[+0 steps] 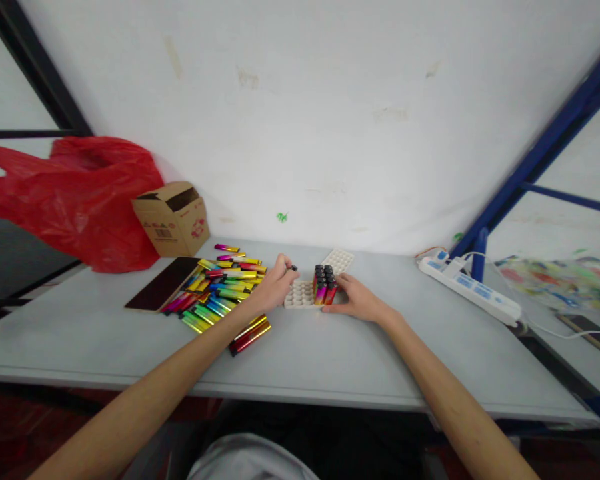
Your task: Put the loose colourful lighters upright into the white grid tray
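Observation:
My left hand is closed over the left side of a cream tray with rows of round holes. Its fingers pinch a lighter, and only the dark top shows. Several shiny lighters with black tops stand upright in rows at the tray's right end. Around that end curls my right hand, thumb at the front edge and fingers against the right side of the lighters. Left of the tray lies a loose pile of metallic coloured lighters, partly behind my left forearm.
A second holed tray lies behind the first. At the left are a dark flat panel, an opened cardboard box and a red plastic bag. A white power strip lies right, beside a blue metal frame.

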The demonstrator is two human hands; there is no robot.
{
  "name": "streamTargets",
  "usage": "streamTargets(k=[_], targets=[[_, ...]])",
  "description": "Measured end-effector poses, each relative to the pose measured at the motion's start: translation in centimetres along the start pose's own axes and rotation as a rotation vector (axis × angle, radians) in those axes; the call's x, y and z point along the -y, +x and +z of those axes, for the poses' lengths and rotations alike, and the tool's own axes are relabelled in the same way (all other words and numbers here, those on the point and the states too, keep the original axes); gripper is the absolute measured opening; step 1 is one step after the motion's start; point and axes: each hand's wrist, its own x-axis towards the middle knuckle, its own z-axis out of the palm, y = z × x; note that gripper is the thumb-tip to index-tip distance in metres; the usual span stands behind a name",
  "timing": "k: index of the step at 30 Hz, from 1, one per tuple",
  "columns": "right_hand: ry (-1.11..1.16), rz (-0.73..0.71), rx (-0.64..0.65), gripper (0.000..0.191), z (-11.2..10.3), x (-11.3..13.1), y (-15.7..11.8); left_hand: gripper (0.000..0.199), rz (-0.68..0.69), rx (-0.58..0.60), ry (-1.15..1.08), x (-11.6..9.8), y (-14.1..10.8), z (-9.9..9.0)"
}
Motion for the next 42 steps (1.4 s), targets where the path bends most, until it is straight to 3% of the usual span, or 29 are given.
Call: streamTargets(k=[3,7,10,13,16,20,27,34,42], targets=[[0.004,-0.002,0.000,0.052,0.0,0.1,0.0,0.018,-0.054,0.045,-0.079,0.3,0.0,0.0],[0.006,-0.004,0.005,0.052,-0.1,0.1,0.0,0.021,-0.001,0.072,-0.104,0.6,0.1,-0.1],[0.003,0.000,0.002,0.051,-0.1,0.2,0.0,0.024,0.117,0.064,-0.082,0.7,0.4,0.0],[-0.002,0.001,-0.001,0.051,-0.1,0.3,0.0,0.026,0.281,-0.016,-0.051,0.5,0.8,0.1],[-0.002,0.004,0.003,0.051,-0.2,0.4,0.0,0.028,0.358,-0.064,-0.063,0.4,1.2,0.1],[0.011,-0.003,0.004,0.050,-0.1,0.3,0.0,0.032,0.361,-0.110,-0.067,0.4,1.4,0.2],[0.011,0.003,0.004,0.051,0.0,0.2,0.0,0.033,0.307,-0.055,-0.122,0.8,2.0,1.2],[0.020,0.002,0.004,0.053,0.0,0.0,-0.1,0.028,0.277,-0.031,0.069,1.5,2.5,1.1],[0.003,0.011,0.000,0.053,0.0,0.1,0.0,0.022,0.343,0.162,0.178,2.0,2.3,1.0]])
